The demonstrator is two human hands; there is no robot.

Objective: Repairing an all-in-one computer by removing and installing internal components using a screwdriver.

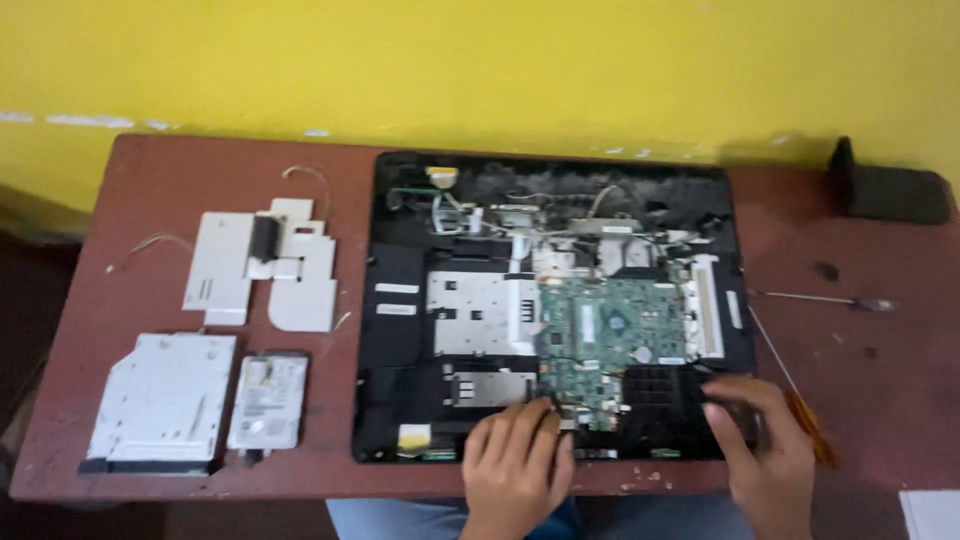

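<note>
Your left hand rests with fingers curled loosely on the lower edge of the green circuit board, gripping nothing you can make out. Your right hand lies half-curled on the near right corner of the opened black computer chassis; whether it pinches anything is not clear.

One chassis lies flat mid-table, its one board set right of centre, with two perforated silver shield plates to the board's left. Just right of your right hand lies one orange-handled screwdriver; a second, slimmer screwdriver lies farther out.

On the left side are one flat grey optical drive, one silver hard drive just beside it, and pale sheet-metal brackets behind them. A black block sits at the far right corner.

The chassis nearly reaches the near edge of the reddish-brown table; bare room remains to its right.
</note>
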